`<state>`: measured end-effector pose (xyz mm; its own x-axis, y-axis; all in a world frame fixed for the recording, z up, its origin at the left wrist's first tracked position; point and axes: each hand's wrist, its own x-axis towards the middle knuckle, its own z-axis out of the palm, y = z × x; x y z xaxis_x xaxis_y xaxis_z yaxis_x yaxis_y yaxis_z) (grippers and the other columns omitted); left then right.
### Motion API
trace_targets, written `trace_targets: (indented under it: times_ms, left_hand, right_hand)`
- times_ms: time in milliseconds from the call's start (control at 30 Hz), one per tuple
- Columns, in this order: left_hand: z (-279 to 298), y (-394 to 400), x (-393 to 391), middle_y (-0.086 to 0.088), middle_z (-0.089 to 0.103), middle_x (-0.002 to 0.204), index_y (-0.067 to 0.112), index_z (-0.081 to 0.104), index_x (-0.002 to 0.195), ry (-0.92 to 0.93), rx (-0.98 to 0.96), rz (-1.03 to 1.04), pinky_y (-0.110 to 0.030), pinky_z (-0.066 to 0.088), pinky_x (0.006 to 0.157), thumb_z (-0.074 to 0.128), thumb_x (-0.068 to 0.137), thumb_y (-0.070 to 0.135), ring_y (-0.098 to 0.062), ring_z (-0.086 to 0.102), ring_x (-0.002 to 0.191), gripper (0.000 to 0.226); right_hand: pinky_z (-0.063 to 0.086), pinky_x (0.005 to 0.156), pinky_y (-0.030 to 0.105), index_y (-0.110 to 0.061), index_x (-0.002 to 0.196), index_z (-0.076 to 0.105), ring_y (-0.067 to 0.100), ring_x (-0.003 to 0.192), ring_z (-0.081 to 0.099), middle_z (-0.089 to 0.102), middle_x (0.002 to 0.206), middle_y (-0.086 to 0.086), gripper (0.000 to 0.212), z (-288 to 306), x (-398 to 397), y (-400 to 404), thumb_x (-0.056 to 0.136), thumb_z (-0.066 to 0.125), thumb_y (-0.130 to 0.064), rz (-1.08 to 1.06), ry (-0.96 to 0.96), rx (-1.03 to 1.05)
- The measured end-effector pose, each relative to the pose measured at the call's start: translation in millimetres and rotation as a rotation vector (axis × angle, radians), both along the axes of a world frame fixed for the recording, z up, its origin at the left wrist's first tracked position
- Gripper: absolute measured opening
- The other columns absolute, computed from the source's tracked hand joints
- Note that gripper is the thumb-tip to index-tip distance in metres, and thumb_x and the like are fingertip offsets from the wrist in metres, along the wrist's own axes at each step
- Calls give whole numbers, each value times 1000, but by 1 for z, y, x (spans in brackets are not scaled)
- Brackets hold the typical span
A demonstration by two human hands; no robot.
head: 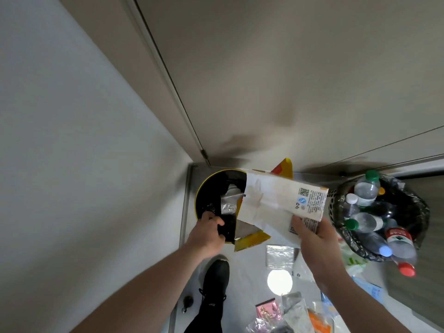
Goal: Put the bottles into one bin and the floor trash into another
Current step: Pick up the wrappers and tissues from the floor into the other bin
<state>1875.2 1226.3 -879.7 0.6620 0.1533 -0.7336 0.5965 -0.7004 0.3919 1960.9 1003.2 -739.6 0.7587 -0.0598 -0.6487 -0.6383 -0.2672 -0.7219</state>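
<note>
A round bin with a yellow rim and black liner (204,186) stands in the corner, holding silver wrappers. My left hand (207,230) grips its near rim. My right hand (314,239) grips a white paper bag (276,200), together with a yellow wrapper (284,167), over the bin's right side. To the right a black mesh bin (336,203) lined with a dark bag holds several plastic bottles (365,191), with green, white, blue and red caps.
Loose trash lies on the pale floor near me: a silver foil packet (280,255), a pink packet (266,311), an orange wrapper (319,320), blue and green bags (370,288). My black shoe (216,277) stands below the yellow bin. Walls close in left and behind.
</note>
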Motion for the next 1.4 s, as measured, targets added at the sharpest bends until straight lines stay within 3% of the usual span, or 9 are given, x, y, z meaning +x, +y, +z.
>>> trace_targets:
  times_ms: [167,267,433,600,767,967,1167,1300,1400]
  left_hand:
    - [-68,-21,22,-2,32,150,25,56,138,-4,212,-369,-48,40,110,64,90,26,-31,34,132,49]
    - [-108,-29,32,-4,44,146,20,56,136,32,318,-589,-47,40,108,66,87,21,-30,39,130,50]
    - [-165,-26,33,-2,61,132,19,59,129,117,295,-800,-44,53,97,64,89,12,-25,59,120,42]
    - [-166,-14,43,-6,64,124,19,61,127,34,386,-922,-42,41,106,58,95,17,-26,56,116,32]
    - [-103,16,41,0,63,115,22,68,116,-189,376,-687,-37,46,93,67,90,29,-22,61,102,27]
    - [-40,41,-9,1,54,124,21,70,103,-300,345,-357,-34,59,67,69,86,28,-21,68,78,18]
    - [-28,27,-47,5,67,109,21,70,116,-268,298,31,-31,54,80,48,100,17,-19,66,94,27]
    - [-22,6,-54,10,70,110,20,76,109,-396,263,273,-20,49,80,55,101,28,-13,69,90,24]
    - [-22,-8,-55,14,72,94,22,78,93,-470,154,577,-19,52,76,71,94,32,-4,69,85,12]
  right_hand:
    - [48,79,24,-40,103,66,-6,85,68,74,93,-28,31,-41,-10,-15,98,62,-10,25,-16,-32]
    - [48,80,24,-38,103,67,-8,86,69,74,96,-29,30,-64,-17,-27,97,63,-10,20,-19,-40]
    - [50,80,27,-25,110,70,1,87,72,77,99,-16,21,-93,-20,-41,96,65,-9,-28,-30,-51]
    - [50,79,25,-26,113,69,-1,88,72,76,101,-20,24,-110,-14,-45,96,64,-10,-21,-41,-85]
    - [49,83,26,-38,105,68,2,96,68,74,100,-25,28,-102,-12,-41,97,64,-12,-16,1,-91]
    - [52,92,37,-30,107,69,14,103,69,76,104,-12,24,-81,0,-6,98,62,-8,-95,57,-7]
    - [49,78,20,-29,118,67,5,100,68,74,106,-17,28,-87,16,47,98,61,-11,-42,-20,-11]
    - [51,79,24,-27,131,61,15,106,66,70,116,-10,37,-110,9,69,96,57,-15,-3,-20,-106]
    - [53,76,25,-29,129,61,14,104,68,71,113,-10,37,-114,6,79,95,57,-16,-142,-27,-130]
